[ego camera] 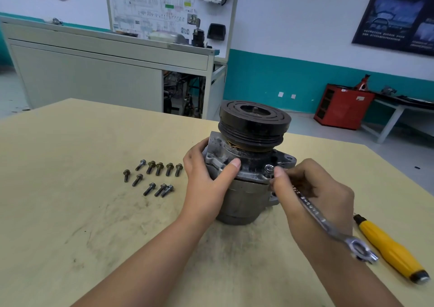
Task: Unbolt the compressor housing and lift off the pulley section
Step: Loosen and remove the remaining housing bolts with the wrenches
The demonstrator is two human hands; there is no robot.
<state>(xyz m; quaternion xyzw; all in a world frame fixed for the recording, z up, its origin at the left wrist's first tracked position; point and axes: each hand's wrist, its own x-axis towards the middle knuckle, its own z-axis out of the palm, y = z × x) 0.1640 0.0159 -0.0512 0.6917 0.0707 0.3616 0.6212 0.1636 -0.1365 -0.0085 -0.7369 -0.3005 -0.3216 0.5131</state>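
Compressor (242,196) stands upright on the table (70,142) between the two hands, its pulley (254,123) not yet lifted off. Ten loose bolts (159,168) lie just left of the left hand (206,182), so most of the unbolting looks done. At least one bolt (269,167) remains in the flange. The left hand wraps the housing's upper edge, thumb on top. The right hand (312,196) has its fingers curled round a wrench (328,224), fingertips at that bolt. A screwdriver (392,248) lies to its right.
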